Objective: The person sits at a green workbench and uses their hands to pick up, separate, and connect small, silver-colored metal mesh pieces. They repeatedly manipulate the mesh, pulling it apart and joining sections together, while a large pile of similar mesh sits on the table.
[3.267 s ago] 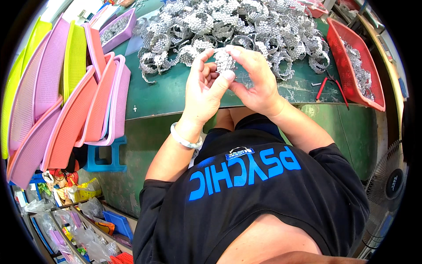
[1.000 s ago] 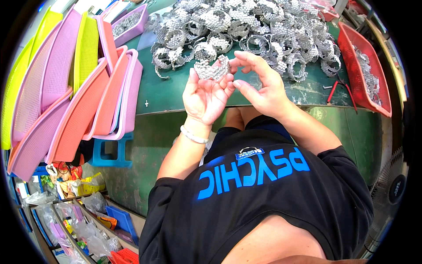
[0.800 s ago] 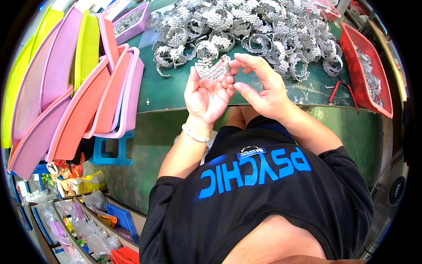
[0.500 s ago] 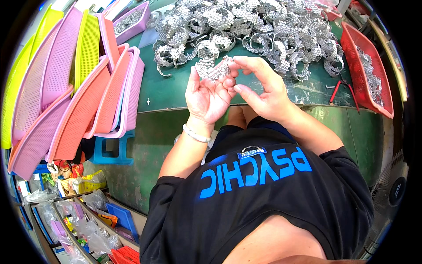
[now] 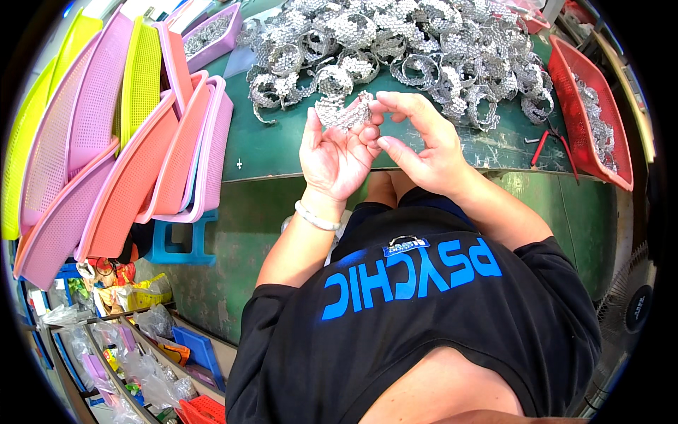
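Above the near edge of the green table, a silver mesh band [image 5: 342,115] made of small linked plates lies curved over the fingers of my left hand [image 5: 335,161]. That palm faces up, with the thumb raised beside the band and the fingers curled against it. From the right, my right hand [image 5: 426,145] meets the band's right end with its fingertips. Its thumb is apart from the index finger, close to my left fingertips. The fingers partly cover that end of the band. Just beyond both hands rises a large heap of similar silver bands [image 5: 424,53].
Stacked pink, orange and yellow-green plastic baskets [image 5: 134,141] fill the left side. A red basket [image 5: 593,127] with silver pieces stands at right, near red-handled pliers [image 5: 553,150]. A tiny cross-shaped piece [image 5: 239,164] lies on the green table [image 5: 265,152]. Below is a blue stool [image 5: 185,244].
Both hands and the band stay in nearly the same place. The band's right part looks slightly shifted between the fingers.
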`<move>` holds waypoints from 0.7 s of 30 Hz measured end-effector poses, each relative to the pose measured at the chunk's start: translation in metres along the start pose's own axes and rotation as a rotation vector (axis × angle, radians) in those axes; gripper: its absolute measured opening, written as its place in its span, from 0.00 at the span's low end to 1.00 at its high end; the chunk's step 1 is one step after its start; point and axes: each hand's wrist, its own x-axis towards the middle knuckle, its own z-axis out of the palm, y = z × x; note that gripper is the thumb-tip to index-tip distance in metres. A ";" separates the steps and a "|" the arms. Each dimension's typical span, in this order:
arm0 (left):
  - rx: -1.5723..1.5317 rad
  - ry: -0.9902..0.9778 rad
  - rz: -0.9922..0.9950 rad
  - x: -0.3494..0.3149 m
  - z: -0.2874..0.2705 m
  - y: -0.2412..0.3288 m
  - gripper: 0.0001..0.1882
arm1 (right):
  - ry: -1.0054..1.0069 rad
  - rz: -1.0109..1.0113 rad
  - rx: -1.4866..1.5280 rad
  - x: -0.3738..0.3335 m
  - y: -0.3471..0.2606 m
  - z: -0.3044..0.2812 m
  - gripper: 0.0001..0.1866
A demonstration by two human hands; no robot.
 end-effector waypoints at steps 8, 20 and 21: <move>0.049 0.086 0.041 0.000 0.005 -0.002 0.35 | 0.003 0.075 0.045 -0.003 0.005 0.000 0.27; 0.254 0.296 0.008 -0.004 0.010 -0.013 0.32 | -0.208 0.332 0.315 0.036 0.015 -0.024 0.22; 0.276 0.313 0.010 -0.005 0.012 -0.015 0.32 | -0.247 0.326 0.319 0.040 0.016 -0.025 0.22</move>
